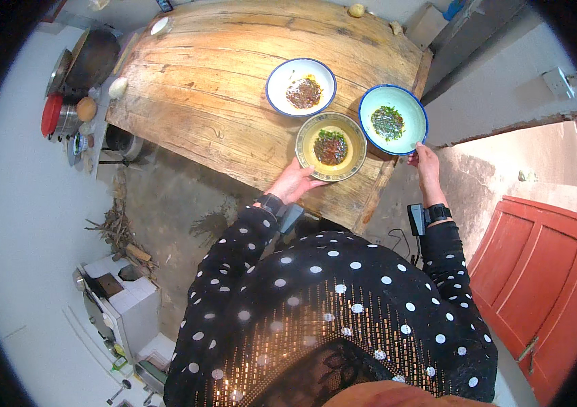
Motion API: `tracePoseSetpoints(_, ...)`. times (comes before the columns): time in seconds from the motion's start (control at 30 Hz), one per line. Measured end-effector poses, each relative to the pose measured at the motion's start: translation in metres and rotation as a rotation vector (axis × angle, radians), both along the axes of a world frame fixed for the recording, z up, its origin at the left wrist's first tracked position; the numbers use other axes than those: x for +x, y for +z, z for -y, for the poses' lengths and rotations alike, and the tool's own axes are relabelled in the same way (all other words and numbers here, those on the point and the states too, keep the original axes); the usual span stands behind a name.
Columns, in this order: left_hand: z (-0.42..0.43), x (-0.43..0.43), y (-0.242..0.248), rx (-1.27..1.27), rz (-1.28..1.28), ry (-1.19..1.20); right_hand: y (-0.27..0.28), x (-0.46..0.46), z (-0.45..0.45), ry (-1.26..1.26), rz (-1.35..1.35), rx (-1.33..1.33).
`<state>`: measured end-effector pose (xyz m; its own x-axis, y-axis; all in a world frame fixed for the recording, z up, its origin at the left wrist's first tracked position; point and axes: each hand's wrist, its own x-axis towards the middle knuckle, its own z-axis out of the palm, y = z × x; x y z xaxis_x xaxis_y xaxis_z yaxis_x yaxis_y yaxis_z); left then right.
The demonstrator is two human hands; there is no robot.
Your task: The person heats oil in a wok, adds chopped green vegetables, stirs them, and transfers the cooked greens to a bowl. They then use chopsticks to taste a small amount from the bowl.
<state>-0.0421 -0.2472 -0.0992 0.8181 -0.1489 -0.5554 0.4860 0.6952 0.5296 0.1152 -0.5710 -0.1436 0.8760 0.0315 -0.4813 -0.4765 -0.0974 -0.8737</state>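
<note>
My left hand (296,183) holds the near rim of a yellowish patterned bowl (302,145), which has dark red sauce and chopped green herbs (330,147) in it. At the table's right edge, my right hand (425,162) grips the lower rim of a pale green bowl with a blue rim (410,114); dark sauce and chopped greens lie inside. Behind the yellowish bowl a white bowl with a blue rim (288,74) stands on the wooden table, with reddish-brown sauce at its bottom. The three bowls are close together. Both wrists wear black straps with grey devices.
The wooden table (207,91) carries a small white cup (160,25) at its far left corner. Pots and a red lid (52,114) are at the left. Firewood (118,229) lies on the floor near a tiled stove (133,300). A red door (532,269) is at the right.
</note>
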Motion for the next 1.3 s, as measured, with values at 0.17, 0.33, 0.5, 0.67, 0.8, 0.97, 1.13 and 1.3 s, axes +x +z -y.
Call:
tracePoseSetpoints(0.17, -0.002, -0.001, 0.000, -0.025, 0.017, -0.014, -0.001, 0.003, -0.007, 0.030, 0.017, -0.025)
tracePoseSetpoints(0.33, -0.007, -0.002, 0.005, 0.128, -0.030, -0.048, -0.001, 0.000, -0.011, 0.027, 0.021, -0.072)
tracePoseSetpoints(0.5, -0.026, -0.016, 0.014, 0.361, -0.067, -0.067, -0.004, -0.006, -0.005, 0.038, 0.038, -0.106)
tracePoseSetpoints(0.67, -0.031, -0.027, 0.016, 0.362, -0.104, -0.072, -0.004, -0.010, 0.009, -0.040, 0.067, -0.144)
tracePoseSetpoints(0.8, -0.026, -0.033, 0.016, 0.369, -0.113, -0.113, 0.002, -0.010, 0.020, -0.012, 0.107, -0.200)
tracePoseSetpoints(0.97, -0.027, -0.047, 0.007, 0.365, -0.132, -0.021, 0.004, -0.010, 0.017, -0.020, 0.086, -0.163)
tracePoseSetpoints(1.13, -0.034, -0.058, 0.005, 0.399, -0.013, 0.069, -0.003, 0.001, 0.004, 0.077, 0.095, -0.169)
tracePoseSetpoints(1.3, -0.032, -0.062, 0.019, 0.511, -0.042, 0.073, -0.010, 0.005, -0.004, 0.056, 0.057, 0.003)
